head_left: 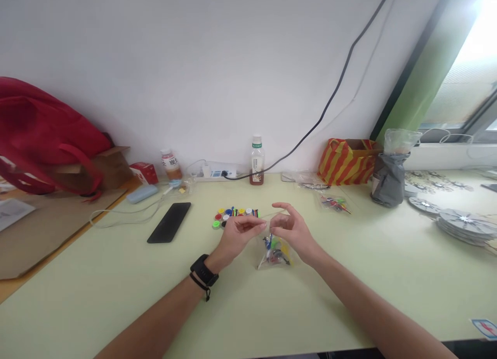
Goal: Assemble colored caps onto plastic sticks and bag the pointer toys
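Left hand (239,236): pinches the clear bag (275,254) at its top
Right hand (292,230): pinches the same top edge
Farther: coloured discs (233,217)
Far left: black phone (170,222)

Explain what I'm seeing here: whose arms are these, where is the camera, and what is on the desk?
There is no machine: these are a person's two bare arms, filmed by a camera worn on the head, looking forward and down. The left hand, with a black watch at its wrist, and the right hand both pinch the top of a small clear bag of coloured bits, over the pale green table. Behind it lie loose coloured pieces, to the left a black phone, and by the wall a bottle and a power strip.
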`<state>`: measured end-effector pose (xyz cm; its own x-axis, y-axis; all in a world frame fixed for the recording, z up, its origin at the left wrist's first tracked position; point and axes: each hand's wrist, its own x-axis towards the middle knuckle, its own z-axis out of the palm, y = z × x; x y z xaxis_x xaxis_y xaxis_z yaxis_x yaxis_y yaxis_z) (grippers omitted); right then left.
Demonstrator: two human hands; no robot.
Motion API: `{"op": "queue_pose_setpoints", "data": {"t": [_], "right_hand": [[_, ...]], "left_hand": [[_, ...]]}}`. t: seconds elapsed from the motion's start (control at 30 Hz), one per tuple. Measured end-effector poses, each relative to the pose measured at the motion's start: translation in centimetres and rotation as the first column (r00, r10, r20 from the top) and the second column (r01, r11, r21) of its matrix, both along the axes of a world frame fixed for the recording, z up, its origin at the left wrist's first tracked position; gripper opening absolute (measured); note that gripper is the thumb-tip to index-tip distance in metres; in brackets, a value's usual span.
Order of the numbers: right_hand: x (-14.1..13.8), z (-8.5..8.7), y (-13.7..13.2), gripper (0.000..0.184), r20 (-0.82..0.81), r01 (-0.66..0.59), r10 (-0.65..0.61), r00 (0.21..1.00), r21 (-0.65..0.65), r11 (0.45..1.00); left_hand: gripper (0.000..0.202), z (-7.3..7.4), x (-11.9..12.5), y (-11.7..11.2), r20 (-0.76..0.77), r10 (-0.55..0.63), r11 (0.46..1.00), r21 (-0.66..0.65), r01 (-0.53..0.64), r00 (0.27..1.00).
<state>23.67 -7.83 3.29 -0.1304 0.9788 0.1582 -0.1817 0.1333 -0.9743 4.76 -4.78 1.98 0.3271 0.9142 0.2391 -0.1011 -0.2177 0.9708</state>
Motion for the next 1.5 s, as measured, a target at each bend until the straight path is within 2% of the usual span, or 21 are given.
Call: {"op": "queue_pose_setpoints", "data": {"t": [0.1, 0.3, 0.47, 0.6, 0.77, 0.97, 1.13, 1.33, 1.5], "right_hand": [[-0.1, 0.0, -0.1, 0.05, 0.021, 0.027, -0.027, 0.999, 0.023, 0.999], [0.9, 0.2, 0.3, 0.036, 0.081, -0.021, 0.019, 0.997, 0.034, 0.999], [1.9, 0.3, 0.4, 0.028, 0.15, -0.137, 0.131, 0.98, 0.036, 0.99], [2.3, 0.4, 0.5, 0.033, 0.171, -0.212, 0.204, 0.964, 0.027, 0.977], [2.5, -0.5, 1.3, 0.04, 0.108, -0.124, 0.122, 0.987, 0.011, 0.992], [2.8, -0.7, 1.7, 0.04, 0.11, -0.008, 0.003, 0.994, 0.049, 0.999], [2.9, -0.2, 1.6, 0.039, 0.136, 0.042, -0.049, 0.989, 0.051, 0.998], [3.2, 0.1, 1.4, 0.034, 0.179, 0.065, -0.083, 0.98, 0.104, 0.992], [3.3, 0.3, 1.3, 0.031, 0.165, -0.026, 0.003, 0.986, 0.133, 0.991]], "left_hand": [[0.02, 0.1, 0.0, -0.1, -0.006, -0.008, 1.0, -0.018, 0.008, 1.0], [0.026, 0.6, -0.2, -0.1, 0.016, 0.036, 0.998, -0.045, -0.035, 0.999], [0.025, 0.9, -0.4, 0.3, 0.001, 0.035, 0.999, -0.027, -0.035, 0.999], [0.024, 0.5, -0.4, 0.7, 0.028, 0.092, 0.995, -0.051, -0.091, 0.995], [0.03, 0.0, 0.0, 0.6, 0.009, 0.123, 0.992, -0.034, -0.123, 0.992], [0.05, -0.6, 0.2, 0.4, -0.06, 0.039, 0.999, -0.036, -0.041, 0.997], [0.04, -0.9, -0.1, 0.7, -0.062, 0.042, 0.998, -0.044, -0.044, 0.997], [0.03, 0.1, -0.5, 1.0, -0.03, 0.069, 0.997, -0.03, -0.07, 0.997], [0.032, 1.1, -1.2, 1.2, 0.007, 0.079, 0.996, -0.034, -0.078, 0.997]]}}
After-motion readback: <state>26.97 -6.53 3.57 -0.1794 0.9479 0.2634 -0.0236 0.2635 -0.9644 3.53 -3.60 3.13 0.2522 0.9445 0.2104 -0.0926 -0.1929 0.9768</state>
